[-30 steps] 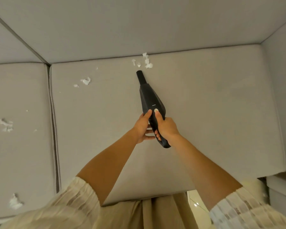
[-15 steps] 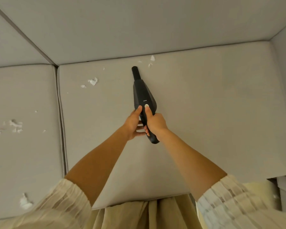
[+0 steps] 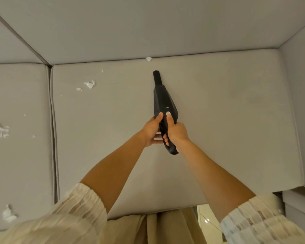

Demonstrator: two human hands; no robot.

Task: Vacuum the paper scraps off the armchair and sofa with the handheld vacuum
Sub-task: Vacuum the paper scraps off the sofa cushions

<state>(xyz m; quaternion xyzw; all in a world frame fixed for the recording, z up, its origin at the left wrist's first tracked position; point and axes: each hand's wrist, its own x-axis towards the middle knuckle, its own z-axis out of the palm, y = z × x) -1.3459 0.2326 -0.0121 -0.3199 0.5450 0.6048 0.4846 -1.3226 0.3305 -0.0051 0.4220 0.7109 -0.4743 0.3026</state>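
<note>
Head view: both hands wrap the black handheld vacuum (image 3: 164, 106) at frame centre, right hand (image 3: 177, 133) gripping the handle with thumb by the pale button, left hand (image 3: 151, 131) holding it from the left. Nozzle points up-frame over the grey fabric sofa cushion (image 3: 227, 120), just below a white paper scrap (image 3: 148, 59) at the back seam. More white scraps (image 3: 89, 84) lie upper left, others (image 3: 2, 130) on the left cushion.

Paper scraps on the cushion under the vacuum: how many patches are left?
3. One scrap lies at the back seam beyond the nozzle, a clump sits far left with a bit beside it. A tiny fleck shows too; arms may hide others.
</note>
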